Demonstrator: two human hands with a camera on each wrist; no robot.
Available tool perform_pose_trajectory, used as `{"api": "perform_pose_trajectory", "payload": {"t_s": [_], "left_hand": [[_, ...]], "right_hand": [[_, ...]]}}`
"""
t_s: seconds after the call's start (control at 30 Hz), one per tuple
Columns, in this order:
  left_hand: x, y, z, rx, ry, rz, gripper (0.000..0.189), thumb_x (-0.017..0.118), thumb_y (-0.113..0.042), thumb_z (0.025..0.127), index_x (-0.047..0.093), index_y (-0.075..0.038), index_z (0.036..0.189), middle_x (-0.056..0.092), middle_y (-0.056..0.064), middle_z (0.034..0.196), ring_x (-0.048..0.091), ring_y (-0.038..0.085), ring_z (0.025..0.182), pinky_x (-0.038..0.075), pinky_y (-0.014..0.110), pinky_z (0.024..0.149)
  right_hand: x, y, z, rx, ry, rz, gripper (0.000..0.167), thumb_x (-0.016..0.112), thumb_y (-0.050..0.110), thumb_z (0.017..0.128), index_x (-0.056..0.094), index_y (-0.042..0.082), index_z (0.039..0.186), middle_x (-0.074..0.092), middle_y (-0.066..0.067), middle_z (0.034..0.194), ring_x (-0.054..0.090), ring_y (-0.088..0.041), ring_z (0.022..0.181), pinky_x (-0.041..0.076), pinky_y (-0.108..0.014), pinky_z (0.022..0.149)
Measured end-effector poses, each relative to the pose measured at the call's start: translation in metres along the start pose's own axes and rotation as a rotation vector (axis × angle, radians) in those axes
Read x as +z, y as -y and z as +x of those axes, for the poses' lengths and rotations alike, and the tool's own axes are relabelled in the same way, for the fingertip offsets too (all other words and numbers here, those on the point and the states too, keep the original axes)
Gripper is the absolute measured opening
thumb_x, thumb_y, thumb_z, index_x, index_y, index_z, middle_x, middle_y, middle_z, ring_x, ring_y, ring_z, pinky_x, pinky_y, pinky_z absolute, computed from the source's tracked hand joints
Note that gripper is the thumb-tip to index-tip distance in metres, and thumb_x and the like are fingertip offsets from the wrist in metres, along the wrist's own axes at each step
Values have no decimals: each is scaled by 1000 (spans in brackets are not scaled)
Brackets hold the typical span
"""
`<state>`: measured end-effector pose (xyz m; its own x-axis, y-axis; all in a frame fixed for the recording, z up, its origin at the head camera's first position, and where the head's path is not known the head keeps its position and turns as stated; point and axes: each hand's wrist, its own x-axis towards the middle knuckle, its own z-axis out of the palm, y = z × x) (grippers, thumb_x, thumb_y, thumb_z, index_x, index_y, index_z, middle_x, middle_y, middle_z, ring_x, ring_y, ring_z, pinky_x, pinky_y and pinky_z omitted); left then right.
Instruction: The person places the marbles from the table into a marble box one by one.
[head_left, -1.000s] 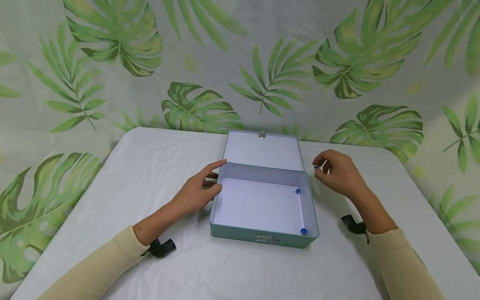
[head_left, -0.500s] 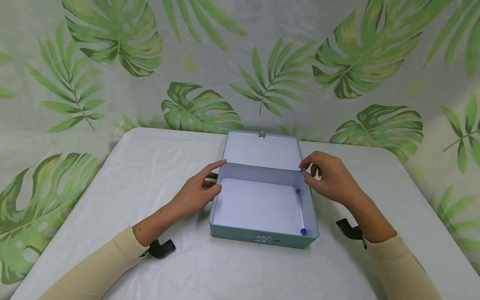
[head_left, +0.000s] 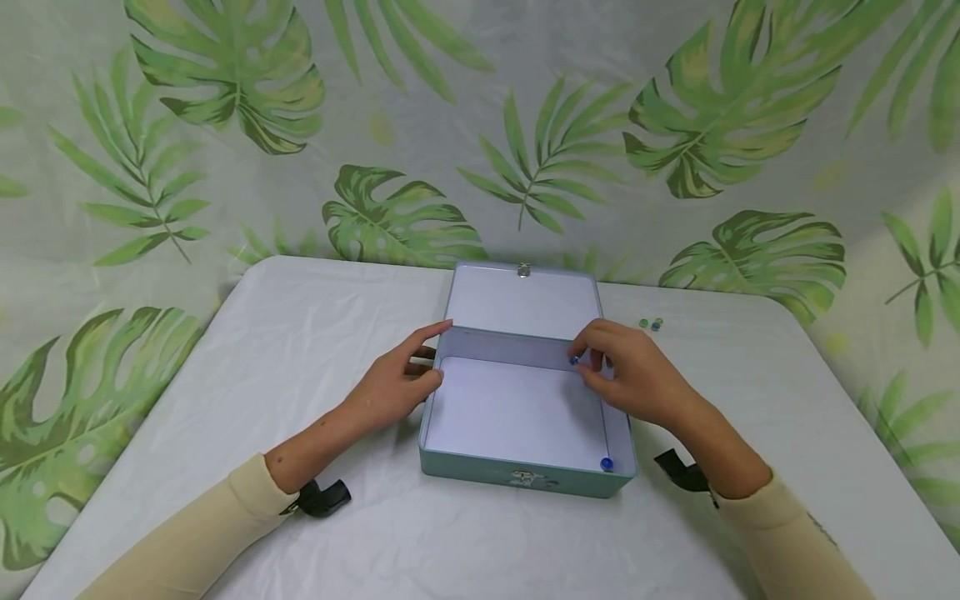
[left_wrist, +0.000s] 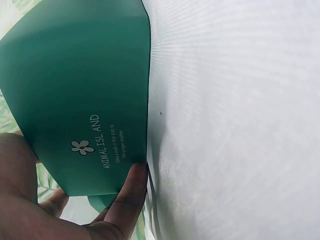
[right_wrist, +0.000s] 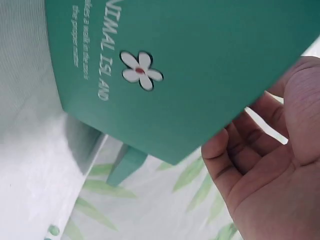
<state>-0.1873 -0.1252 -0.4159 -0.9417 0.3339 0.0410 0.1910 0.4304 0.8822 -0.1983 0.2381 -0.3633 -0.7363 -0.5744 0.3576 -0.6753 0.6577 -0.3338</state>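
Note:
A green tin box (head_left: 517, 483) with a pale inside stands with its lid (head_left: 525, 300) folded back. My left hand (head_left: 393, 383) holds the box by its left wall, thumb over the rim and a finger against the outer side in the left wrist view. Inside the back right part of the box, my right hand (head_left: 630, 371) pinches a small blue marble (head_left: 574, 360) between thumb and fingertips. Another blue marble (head_left: 607, 464) lies in the front right corner. The right hand covers the back right corner. In the right wrist view, the box wall (right_wrist: 165, 100) hides its fingertips.
Several small green and blue marbles (head_left: 656, 326) lie on the white tablecloth (head_left: 712, 350) behind my right hand. A metal clasp (head_left: 527, 475) sits on the box's front. A leaf-patterned curtain (head_left: 420, 100) hangs beyond the table's far edge.
My right hand has moved left and toward me, from beside the box into it, carrying the marble. It uncovers the marbles on the table and hides one in the box. The left hand stays put.

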Motion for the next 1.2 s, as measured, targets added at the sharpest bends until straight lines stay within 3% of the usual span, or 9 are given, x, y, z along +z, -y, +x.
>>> {"api": "perform_pose_trajectory", "payload": {"t_s": [0.2,0.47,0.73,0.93,1.2], "left_hand": [[0,1,0,3,2,1,69,56,-23,100,37,-47,163,58,12,149,65,35,128,58,46,92],[0,0,0,-5,5,-3,68,57,-24,101,37,-50,161,60,10,146,65,33,128,58,45,92],[0,1,1,2,10,-4,69,56,-24,101,37,-48,162,60,15,146,65,35,127,58,45,90],[0,0,0,2,10,0,68,56,-24,101,37,-48,162,60,14,146,65,35,127,58,46,91],[-1,0,0,3,8,0,69,56,-24,101,37,-48,163,60,13,146,65,35,127,58,46,90]], "right_hand": [[7,4,0,-12,31,14,22,79,-4,89,76,13,104,69,4,101,58,-11,80,55,-36,66],[14,9,1,-39,50,-47,21,82,2,89,77,14,105,69,5,102,59,-8,81,53,-28,67],[16,10,1,-59,32,-67,21,82,2,89,77,12,107,71,0,104,60,-10,80,51,-27,65],[8,0,1,-54,-44,-47,23,81,-3,87,76,12,105,71,1,104,59,-11,78,50,-28,64],[-8,-30,-3,-6,-163,-19,24,76,-9,87,76,8,103,71,1,100,59,-10,75,51,-34,63]]}}
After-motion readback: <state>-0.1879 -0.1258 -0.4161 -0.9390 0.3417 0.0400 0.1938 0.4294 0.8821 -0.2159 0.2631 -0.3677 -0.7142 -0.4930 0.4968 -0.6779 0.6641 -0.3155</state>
